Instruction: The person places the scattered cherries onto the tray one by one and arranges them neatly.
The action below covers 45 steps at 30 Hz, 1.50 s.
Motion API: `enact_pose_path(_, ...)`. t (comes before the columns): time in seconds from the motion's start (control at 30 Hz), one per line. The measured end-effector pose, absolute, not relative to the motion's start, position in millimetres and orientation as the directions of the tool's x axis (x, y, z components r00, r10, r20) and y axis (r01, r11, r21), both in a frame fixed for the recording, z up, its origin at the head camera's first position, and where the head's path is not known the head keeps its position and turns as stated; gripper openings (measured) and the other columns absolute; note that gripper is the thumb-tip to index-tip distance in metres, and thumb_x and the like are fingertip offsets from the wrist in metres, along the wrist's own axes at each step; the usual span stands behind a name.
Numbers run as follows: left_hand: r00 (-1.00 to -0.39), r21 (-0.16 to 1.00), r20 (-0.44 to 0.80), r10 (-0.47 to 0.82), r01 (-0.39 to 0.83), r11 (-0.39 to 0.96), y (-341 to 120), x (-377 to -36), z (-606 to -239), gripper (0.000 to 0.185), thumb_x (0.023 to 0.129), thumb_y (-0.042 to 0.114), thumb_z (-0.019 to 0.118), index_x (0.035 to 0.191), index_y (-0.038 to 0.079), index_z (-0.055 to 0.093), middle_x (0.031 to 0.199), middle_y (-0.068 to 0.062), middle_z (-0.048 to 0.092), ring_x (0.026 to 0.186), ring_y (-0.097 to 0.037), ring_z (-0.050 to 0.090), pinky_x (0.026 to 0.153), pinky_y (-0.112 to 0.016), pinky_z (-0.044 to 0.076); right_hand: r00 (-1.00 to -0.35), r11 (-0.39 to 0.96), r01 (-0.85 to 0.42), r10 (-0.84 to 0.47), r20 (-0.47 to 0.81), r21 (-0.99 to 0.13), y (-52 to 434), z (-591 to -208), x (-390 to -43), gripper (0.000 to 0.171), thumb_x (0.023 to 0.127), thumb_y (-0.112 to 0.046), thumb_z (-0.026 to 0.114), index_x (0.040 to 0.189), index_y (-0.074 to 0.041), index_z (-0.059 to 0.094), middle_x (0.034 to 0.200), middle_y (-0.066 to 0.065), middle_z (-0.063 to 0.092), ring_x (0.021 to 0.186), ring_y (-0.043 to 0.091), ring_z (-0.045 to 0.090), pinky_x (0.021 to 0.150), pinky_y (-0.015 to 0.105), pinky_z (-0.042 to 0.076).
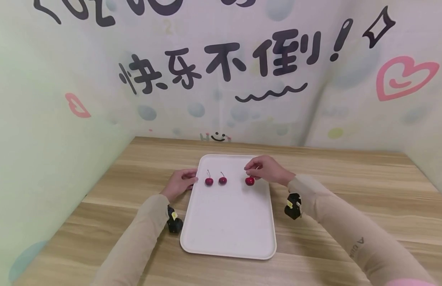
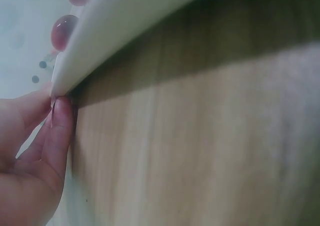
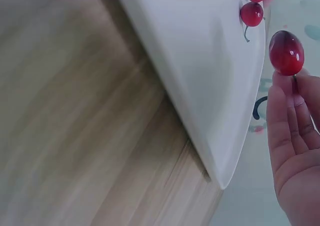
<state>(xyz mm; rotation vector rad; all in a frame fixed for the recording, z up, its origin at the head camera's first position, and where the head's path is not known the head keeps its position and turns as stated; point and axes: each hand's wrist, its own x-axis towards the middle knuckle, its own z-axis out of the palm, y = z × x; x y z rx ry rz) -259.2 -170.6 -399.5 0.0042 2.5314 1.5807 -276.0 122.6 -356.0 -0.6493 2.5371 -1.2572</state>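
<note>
A white tray (image 1: 228, 222) is lying on the wood-grain table (image 1: 307, 260). Toward its far left corner, a stemmed cherry (image 1: 209, 182) and a second cherry (image 1: 222, 180) are resting side by side. The left hand (image 1: 179, 184) is pinching the tray's left edge. The right hand (image 1: 268, 169), closed tight, is pinching a third cherry (image 1: 249, 181) by its partly hidden stem, over the tray near its right edge. Beyond, a backdrop's (image 1: 214, 119) top lettering is running out of frame.

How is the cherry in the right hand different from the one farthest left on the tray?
The held cherry hangs by its stem from the right hand, while the far-left cherry rests on the tray. The held cherry's stem is partly hidden, while the far-left cherry's stem is in plain sight. Both are shiny and red.
</note>
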Motion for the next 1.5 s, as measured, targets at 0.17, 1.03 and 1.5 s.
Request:
enact_pose_path(0.17,-0.988,0.889,-0.134,0.082,-0.083,0.450,-170,-260,-401,0.038,0.085,0.007,0.058,0.122,0.002,0.052,0.108,-0.015,0.057,0.089,-0.020,0.056,0.073,-0.026,0.052,-0.883,0.530,-0.261,-0.469,-0.022,-0.807,110,-357,-282,0.019,0.083,-0.003,0.060,0.100,0.006,0.061,0.084,0.014,0.062,0.071,0.017,0.059,0.066,0.029,0.054)
enact_pose_path(1.03,-0.988,0.892,-0.135,0.076,-0.088,0.443,-170,-260,-400,0.038,0.086,0.007,0.057,0.123,0.002,0.051,0.107,-0.015,0.057,0.089,-0.021,0.056,0.073,-0.027,0.052,-0.926,0.661,-0.180,-0.364,-0.102,-0.728,78,-374,-297,0.015,0.079,-0.003,0.064,0.094,0.001,0.065,0.076,0.005,0.064,0.066,0.011,0.054,0.063,0.020,0.046)
enact_pose_path(1.5,-0.987,0.890,-0.141,0.078,-0.091,0.448,-170,-260,-400,0.039,0.085,0.008,0.058,0.123,0.003,0.051,0.109,-0.014,0.057,0.091,-0.022,0.056,0.074,-0.027,0.051,-0.926,0.691,-0.163,-0.353,-0.132,-0.704,75,-374,-296,0.014,0.078,-0.003,0.065,0.091,0.001,0.066,0.074,0.006,0.062,0.066,0.013,0.054,0.062,0.020,0.045)
